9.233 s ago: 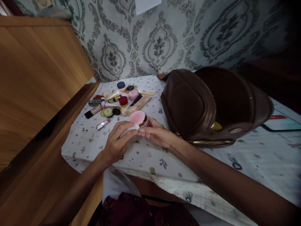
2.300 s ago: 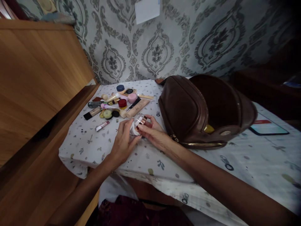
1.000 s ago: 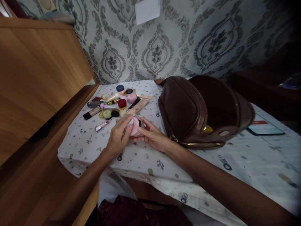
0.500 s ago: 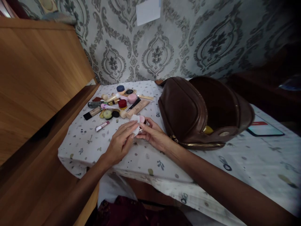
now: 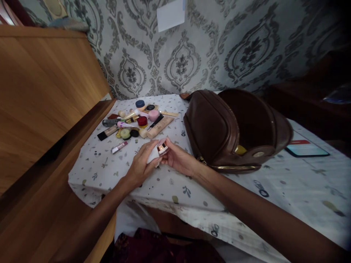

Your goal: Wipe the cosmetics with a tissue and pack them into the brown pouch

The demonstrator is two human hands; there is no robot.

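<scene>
My left hand (image 5: 140, 163) is closed around a crumpled white wipe (image 5: 153, 156) and presses it to the side of a small cosmetic jar (image 5: 162, 147). The jar looks tilted, with a pinkish top and a shiny rose-gold band. My right hand (image 5: 179, 159) grips it from the right, thumb on the upper edge. Both hands are just above the tablecloth near the table's front. Beyond them lies a beige tube (image 5: 160, 127) beside a red-lidded jar (image 5: 142, 121). A lip gloss tube (image 5: 119, 147) rests apart to the left.
A large brown bag (image 5: 211, 128) stands gaping on the right, close to my right forearm. Behind it lies a phone or tablet (image 5: 307, 148) with a lit screen. Several cosmetics, including a pink jar (image 5: 153, 115), cluster at the back left. A wooden cabinet (image 5: 49, 95) borders the left.
The jar has turned in my fingers, so its rose-gold band now faces up toward me. The wipe has shifted lower and left along it. The view has moved slightly.
</scene>
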